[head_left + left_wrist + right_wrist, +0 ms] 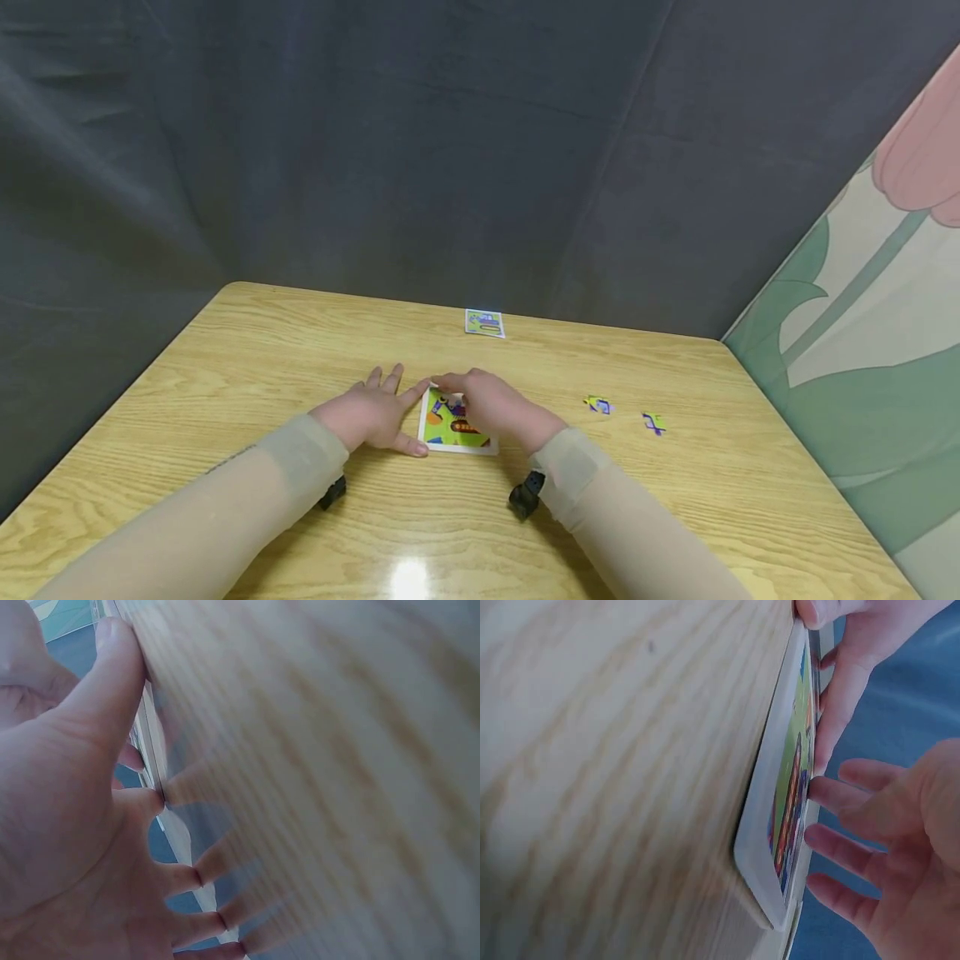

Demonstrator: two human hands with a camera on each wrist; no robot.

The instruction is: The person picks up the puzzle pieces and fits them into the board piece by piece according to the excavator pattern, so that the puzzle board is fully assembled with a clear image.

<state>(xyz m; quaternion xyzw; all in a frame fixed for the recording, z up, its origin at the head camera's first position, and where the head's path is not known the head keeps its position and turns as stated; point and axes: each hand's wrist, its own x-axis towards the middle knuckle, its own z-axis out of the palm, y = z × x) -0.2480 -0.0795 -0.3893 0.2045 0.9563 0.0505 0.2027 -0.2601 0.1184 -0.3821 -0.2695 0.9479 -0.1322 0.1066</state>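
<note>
A small square picture puzzle in a white-rimmed tray lies flat on the table, showing an orange and blue vehicle on green. Spread out at its left side, my left hand touches the tray's edge with thumb and index finger. My right hand reaches over the puzzle from the right, fingertips by the far left corner, covering part of the picture. In the right wrist view, the fingers of my right hand are slightly bent and touch the puzzle; no piece shows between them.
Two loose puzzle pieces lie to the right, one nearer and one farther out. A card with a similar picture lies near the table's back edge. Behind the wooden table hangs a dark curtain.
</note>
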